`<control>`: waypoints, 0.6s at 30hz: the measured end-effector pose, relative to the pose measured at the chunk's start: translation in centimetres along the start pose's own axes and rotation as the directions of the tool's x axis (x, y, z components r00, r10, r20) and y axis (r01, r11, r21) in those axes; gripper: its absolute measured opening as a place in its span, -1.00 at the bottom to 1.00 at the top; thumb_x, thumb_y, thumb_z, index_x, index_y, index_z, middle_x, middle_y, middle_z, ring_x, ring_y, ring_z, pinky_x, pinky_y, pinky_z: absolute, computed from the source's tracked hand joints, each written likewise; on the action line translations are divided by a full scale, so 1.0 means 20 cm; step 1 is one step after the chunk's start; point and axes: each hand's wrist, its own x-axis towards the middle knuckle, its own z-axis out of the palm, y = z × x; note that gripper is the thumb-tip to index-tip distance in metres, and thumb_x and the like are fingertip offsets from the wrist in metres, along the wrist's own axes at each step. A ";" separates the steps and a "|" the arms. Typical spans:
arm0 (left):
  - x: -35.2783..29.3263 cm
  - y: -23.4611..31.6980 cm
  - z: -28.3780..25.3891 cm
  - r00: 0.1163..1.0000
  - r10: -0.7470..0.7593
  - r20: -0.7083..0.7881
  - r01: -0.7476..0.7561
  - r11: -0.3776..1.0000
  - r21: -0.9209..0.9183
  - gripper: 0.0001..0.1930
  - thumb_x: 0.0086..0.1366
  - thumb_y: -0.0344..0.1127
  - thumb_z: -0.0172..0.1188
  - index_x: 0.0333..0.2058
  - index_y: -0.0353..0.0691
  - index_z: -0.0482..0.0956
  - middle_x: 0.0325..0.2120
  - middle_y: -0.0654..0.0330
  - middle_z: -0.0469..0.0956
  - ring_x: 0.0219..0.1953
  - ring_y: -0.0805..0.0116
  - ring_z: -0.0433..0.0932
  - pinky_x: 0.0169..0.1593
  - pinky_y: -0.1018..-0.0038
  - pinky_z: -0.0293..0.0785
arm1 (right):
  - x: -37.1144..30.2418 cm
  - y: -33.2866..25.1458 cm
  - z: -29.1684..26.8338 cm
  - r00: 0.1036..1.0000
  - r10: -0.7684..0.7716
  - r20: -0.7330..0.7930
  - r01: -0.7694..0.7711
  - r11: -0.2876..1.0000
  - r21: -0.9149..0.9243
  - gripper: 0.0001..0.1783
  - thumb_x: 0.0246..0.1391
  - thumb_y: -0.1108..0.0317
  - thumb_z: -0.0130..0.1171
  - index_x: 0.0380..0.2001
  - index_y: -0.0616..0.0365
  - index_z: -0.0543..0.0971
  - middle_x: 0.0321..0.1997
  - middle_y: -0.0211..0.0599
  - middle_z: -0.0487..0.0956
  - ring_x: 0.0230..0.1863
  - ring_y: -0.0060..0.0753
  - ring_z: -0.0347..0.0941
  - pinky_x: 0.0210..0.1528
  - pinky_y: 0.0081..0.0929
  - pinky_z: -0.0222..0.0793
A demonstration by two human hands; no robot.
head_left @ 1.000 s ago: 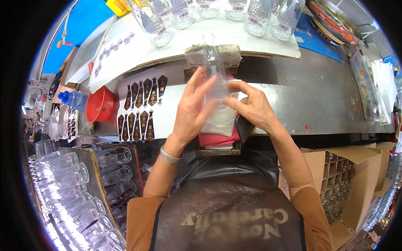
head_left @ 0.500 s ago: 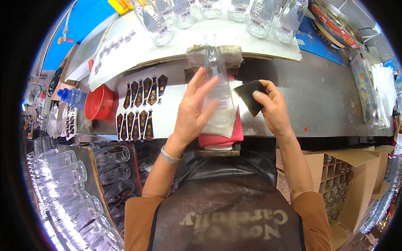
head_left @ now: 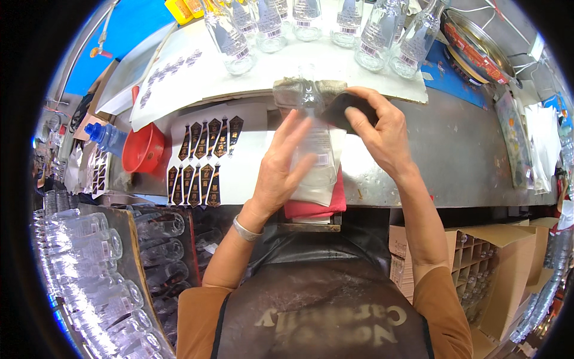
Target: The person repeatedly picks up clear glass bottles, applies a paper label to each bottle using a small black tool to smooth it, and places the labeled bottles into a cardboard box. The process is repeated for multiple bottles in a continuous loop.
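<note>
A clear glass bottle (head_left: 321, 170) lies on its back, neck pointing away from me, with printed lettering on its body. Its neck rests between the folded rag pads (head_left: 288, 94), and its body on a pale cloth over a pink cloth (head_left: 338, 200). My left hand (head_left: 278, 164) lies along the bottle's left side, fingers stretched out and spread. Pinched in my right hand (head_left: 388, 131) is a flat black squeegee (head_left: 336, 112), close to the right of the bottle's shoulder. Whether it touches the glass I cannot tell.
Left of the bottle lies a sheet of black labels (head_left: 251, 179), beside a red bowl (head_left: 143, 149) and a water bottle (head_left: 107, 137). Several printed bottles (head_left: 308, 24) stand on the white board ahead. Crated bottles (head_left: 89, 245) sit at lower left, a divided carton (head_left: 502, 257) at lower right.
My right hand has moved left and away from me, bringing the squeegee beside the bottle's shoulder. My left hand stays at the bottle's side, and the view has shifted slightly.
</note>
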 end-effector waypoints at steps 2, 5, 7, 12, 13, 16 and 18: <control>-0.02 -0.01 -0.01 1.000 -0.024 0.002 0.025 0.998 -0.061 -0.18 0.18 -0.35 0.38 0.38 -0.29 0.21 0.39 -0.22 0.16 0.39 -0.10 0.25 0.39 0.22 0.22 | 0.03 -0.04 0.01 0.975 -0.165 0.151 0.179 0.980 -0.084 -0.67 0.15 0.44 0.23 0.01 0.25 0.61 -0.07 -0.15 0.67 -0.10 -0.33 0.61 -0.01 -0.44 0.49; -0.10 -0.01 -0.02 0.997 -0.051 0.058 0.058 0.992 -0.115 0.06 0.07 -0.30 0.49 0.44 -0.36 0.00 0.39 -0.21 0.15 0.40 -0.07 0.23 0.41 0.22 0.18 | 0.10 -0.06 0.03 0.973 -0.227 0.030 0.228 0.953 -0.200 -0.68 0.13 0.47 0.24 -0.02 0.23 0.61 -0.09 -0.11 0.66 -0.10 -0.14 0.60 -0.01 -0.34 0.48; -0.16 -0.03 -0.02 0.992 -0.024 0.120 0.025 1.000 -0.006 0.19 0.01 -0.27 0.56 0.47 -0.32 -0.12 0.43 -0.13 0.12 0.44 0.04 0.17 0.46 0.21 0.10 | 0.07 -0.10 0.03 0.888 -0.449 0.098 0.455 0.824 -0.337 -0.73 0.01 0.54 0.24 -0.16 0.16 0.64 -0.16 -0.21 0.66 -0.15 -0.17 0.58 -0.08 -0.29 0.50; -0.22 -0.04 0.07 0.996 -0.002 -0.087 0.006 0.999 0.047 0.13 -0.05 -0.31 0.55 0.42 -0.39 0.01 0.19 -0.18 0.41 0.14 -0.05 0.49 0.19 0.20 0.43 | -0.20 -0.25 0.12 0.680 -0.488 0.548 0.643 0.756 -0.125 -0.75 -0.10 0.48 0.26 -0.27 0.02 0.62 -0.26 -0.30 0.63 -0.22 -0.19 0.57 -0.17 -0.26 0.55; -0.22 -0.05 0.08 0.993 0.050 -0.105 -0.038 0.993 0.111 0.17 -0.07 -0.31 0.57 0.42 -0.37 -0.03 0.21 -0.15 0.38 0.12 0.01 0.51 0.16 0.22 0.46 | -0.19 -0.29 0.12 0.687 -0.440 0.579 0.602 0.791 -0.114 -0.77 -0.07 0.46 0.26 -0.26 0.02 0.62 -0.26 -0.29 0.62 -0.22 -0.18 0.57 -0.17 -0.25 0.55; -0.21 0.01 0.11 0.992 0.036 -0.119 -0.015 0.985 0.172 0.34 -0.11 -0.41 0.59 0.45 -0.41 -0.31 0.36 -0.16 0.20 0.04 0.14 0.53 0.07 0.32 0.56 | 0.03 -0.14 0.16 0.820 -0.361 0.445 0.512 0.810 -0.285 -0.90 -0.07 0.44 0.24 -0.43 0.14 0.55 -0.39 -0.15 0.60 -0.32 -0.04 0.57 -0.24 -0.19 0.53; -0.22 0.04 0.11 0.991 -0.034 -0.128 0.051 0.990 0.132 0.34 -0.11 -0.42 0.59 0.45 -0.42 -0.31 0.36 -0.17 0.21 0.02 0.15 0.53 0.04 0.33 0.56 | 0.23 -0.16 0.14 0.867 -0.424 0.262 0.498 0.750 -0.435 -0.92 -0.03 0.40 0.24 -0.44 0.12 0.55 -0.39 -0.20 0.60 -0.29 -0.10 0.56 -0.26 -0.22 0.52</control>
